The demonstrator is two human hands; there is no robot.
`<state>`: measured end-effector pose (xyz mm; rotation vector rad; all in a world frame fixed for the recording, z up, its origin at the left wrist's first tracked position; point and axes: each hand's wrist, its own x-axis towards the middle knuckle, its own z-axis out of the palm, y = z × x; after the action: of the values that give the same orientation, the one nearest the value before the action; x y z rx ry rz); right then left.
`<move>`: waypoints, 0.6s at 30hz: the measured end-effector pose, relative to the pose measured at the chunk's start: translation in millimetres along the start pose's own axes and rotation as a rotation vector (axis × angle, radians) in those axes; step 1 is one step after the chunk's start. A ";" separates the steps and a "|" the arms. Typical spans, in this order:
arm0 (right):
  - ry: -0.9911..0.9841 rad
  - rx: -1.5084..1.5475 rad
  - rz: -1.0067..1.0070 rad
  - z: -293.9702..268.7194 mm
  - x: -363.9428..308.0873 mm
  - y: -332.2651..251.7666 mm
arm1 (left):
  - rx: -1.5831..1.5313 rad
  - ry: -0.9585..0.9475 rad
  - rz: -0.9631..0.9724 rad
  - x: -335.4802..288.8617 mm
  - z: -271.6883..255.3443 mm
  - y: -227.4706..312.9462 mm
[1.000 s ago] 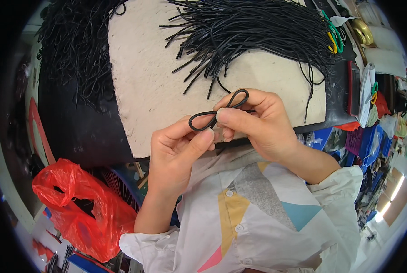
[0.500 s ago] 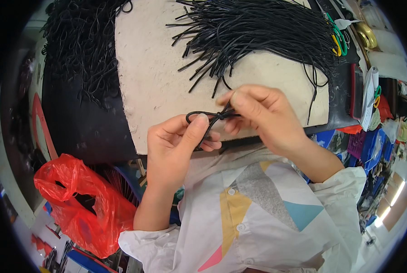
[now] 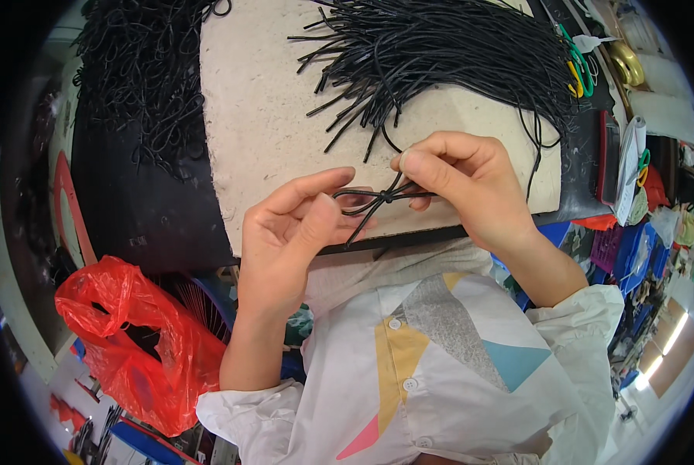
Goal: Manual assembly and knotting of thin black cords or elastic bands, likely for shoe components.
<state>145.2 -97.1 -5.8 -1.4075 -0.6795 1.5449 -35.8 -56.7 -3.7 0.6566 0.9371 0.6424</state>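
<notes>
A thin black cord point(image 3: 386, 197), tied in a bow-like knot with loops to either side and a loose end slanting down, hangs in front of my chest. My right hand point(image 3: 471, 182) pinches it between thumb and forefinger, to the right of the knot. On the other side my left hand point(image 3: 289, 225) has its thumb and forefinger spread, holding nothing firmly. The left loop lies between those fingers; whether it touches them I cannot tell. Just beyond, a thick bundle of straight black cords point(image 3: 440, 50) lies with its cut ends toward the left.
Under the bundle is a pale board point(image 3: 261, 116) on a black work surface point(image 3: 161, 225). Looped black cords point(image 3: 141, 85) are heaped at the far left. A red plastic bag point(image 3: 134, 341) hangs at the near left. Green-handled scissors point(image 3: 583, 66) lie at the far right.
My left thumb and forefinger have parted from the loop and moved slightly left. My right hand has shifted a little right with the knotted cord.
</notes>
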 end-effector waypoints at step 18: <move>0.376 -1.344 -1.147 -51.6 83.7 -50.2 | 1.389 0.559 1.111 45.3 -34.3 65.8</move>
<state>213.2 -10.3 -11.5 -1.5453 -1.9762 -0.2474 -59.3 26.3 7.3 2.4254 1.4779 1.1324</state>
